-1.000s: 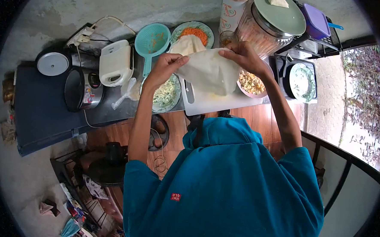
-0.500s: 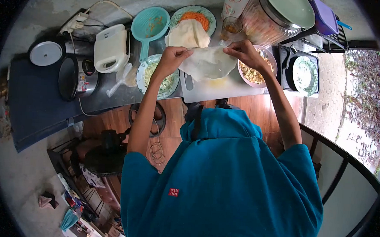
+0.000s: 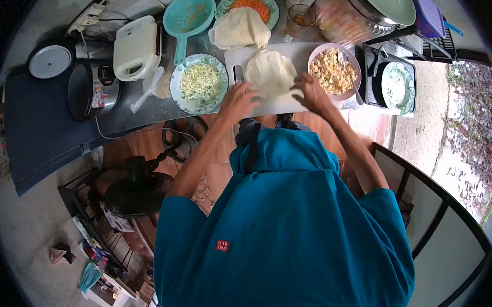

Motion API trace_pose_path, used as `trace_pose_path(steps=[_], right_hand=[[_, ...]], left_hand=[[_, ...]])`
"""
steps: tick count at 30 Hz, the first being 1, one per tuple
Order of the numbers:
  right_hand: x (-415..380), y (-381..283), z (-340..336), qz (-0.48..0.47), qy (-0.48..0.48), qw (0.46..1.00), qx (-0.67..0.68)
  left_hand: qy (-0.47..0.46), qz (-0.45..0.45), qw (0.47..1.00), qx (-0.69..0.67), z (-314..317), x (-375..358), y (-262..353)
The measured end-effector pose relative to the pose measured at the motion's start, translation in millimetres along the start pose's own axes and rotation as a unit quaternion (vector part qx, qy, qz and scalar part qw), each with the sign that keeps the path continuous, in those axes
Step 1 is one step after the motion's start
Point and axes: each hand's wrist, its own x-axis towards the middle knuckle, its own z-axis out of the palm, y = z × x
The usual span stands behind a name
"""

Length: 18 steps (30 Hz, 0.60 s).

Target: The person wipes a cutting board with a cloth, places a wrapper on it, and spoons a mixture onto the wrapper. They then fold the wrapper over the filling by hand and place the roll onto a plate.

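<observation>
A thin pale wrapper sheet (image 3: 270, 71) lies spread on the white cutting board (image 3: 237, 57). My left hand (image 3: 238, 102) is over the board's lower left part, fingers apart and holding nothing. At the sheet's lower right edge, my right hand (image 3: 312, 95) hovers with bent, parted fingers and nothing in them. Beside it stands a pink bowl (image 3: 359, 76) of chopped filling with a spoon in it. A plate (image 3: 176, 88) of shredded pale vegetable sits left of the board. Behind, a stack of wrapper sheets (image 3: 240, 30) rests partly over a plate of shredded carrot (image 3: 249, 8).
A turquoise strainer (image 3: 181, 25), a white sandwich maker (image 3: 136, 47) and a rice cooker (image 3: 96, 93) line the left side. At the back are a glass (image 3: 299, 23) and a large clear container (image 3: 339, 19). A patterned plate (image 3: 397, 86) sits at right.
The wrapper sheet, earlier held up between both hands, now lies on the board. Both hands have let go and moved down toward my body, the left one to the right.
</observation>
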Motion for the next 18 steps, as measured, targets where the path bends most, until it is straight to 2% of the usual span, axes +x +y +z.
trace_pose_path(steps=[1, 3, 4, 5, 7, 8, 9, 11, 12, 16, 18], right_hand=[[-17, 1, 19, 0.017, -0.010, 1.000, -0.003], [-37, -10, 39, 0.136, 0.002, 0.986, 0.098], [-39, -15, 43, 0.185, -0.007, 0.975, 0.123], [-38, -17, 49, 0.186, -0.008, 0.975, 0.125], [-34, -22, 62, 0.229, 0.078, 0.964, 0.115], [-29, -19, 67, 0.189, 0.104, 0.974, 0.073], [-21, -19, 69, 0.189, 0.104, 0.974, 0.073], [-1, -16, 72, 0.191, 0.154, 0.969, -0.017], [9, -10, 75, 0.163, 0.193, 0.967, -0.034], [48, 15, 77, 0.191, 0.188, 0.963, -0.034], [63, 24, 76, 0.207, 0.172, 0.962, -0.044]], left_hand=[[-0.028, -0.030, 0.999, -0.017, 8, -15, 8], [-0.058, -0.058, 0.996, -0.036, 26, -26, 14], [-0.013, -0.127, 0.990, -0.059, 36, -29, 16], [0.032, -0.196, 0.977, -0.080, 43, -32, 18], [0.058, -0.215, 0.972, -0.071, 58, -26, 12], [0.099, -0.216, 0.971, -0.031, 59, -17, 13], [0.140, -0.217, 0.966, 0.009, 59, -7, 13], [0.156, -0.219, 0.963, 0.034, 57, 16, 9], [0.171, -0.221, 0.958, 0.057, 57, 26, 5], [0.182, -0.235, 0.951, 0.085, 58, 62, -14], [0.110, -0.270, 0.951, 0.100, 58, 69, -27]])
